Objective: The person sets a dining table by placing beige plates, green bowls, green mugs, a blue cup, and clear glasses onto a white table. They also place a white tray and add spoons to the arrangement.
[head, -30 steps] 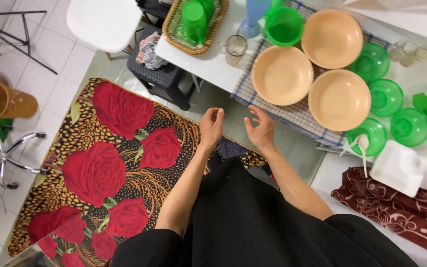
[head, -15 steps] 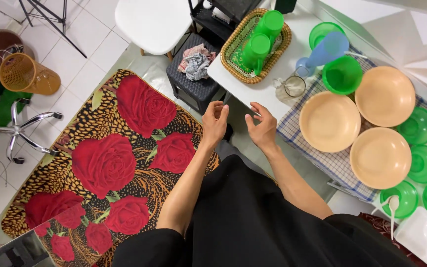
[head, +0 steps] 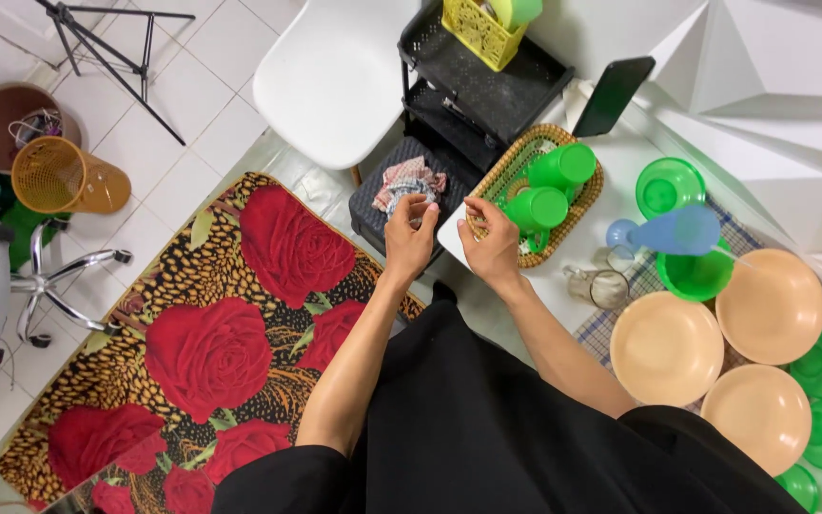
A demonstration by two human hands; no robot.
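Both hands are raised side by side in front of the body, fingers loosely curled, grasping nothing. The left hand (head: 409,238) hovers over a crumpled rag (head: 409,181) lying on a black stool (head: 373,211); whether the fingertips touch the rag cannot be told. The right hand (head: 492,243) sits at the near rim of a woven tray (head: 497,187) on the white table (head: 620,162) (contact with the rim unclear). Two green cups (head: 549,186) lie in the tray, just beyond the right hand. Further right: a glass mug (head: 604,286), three tan bowls (head: 668,347). Left of the hands, a rose-patterned rug (head: 211,352) covers the floor.
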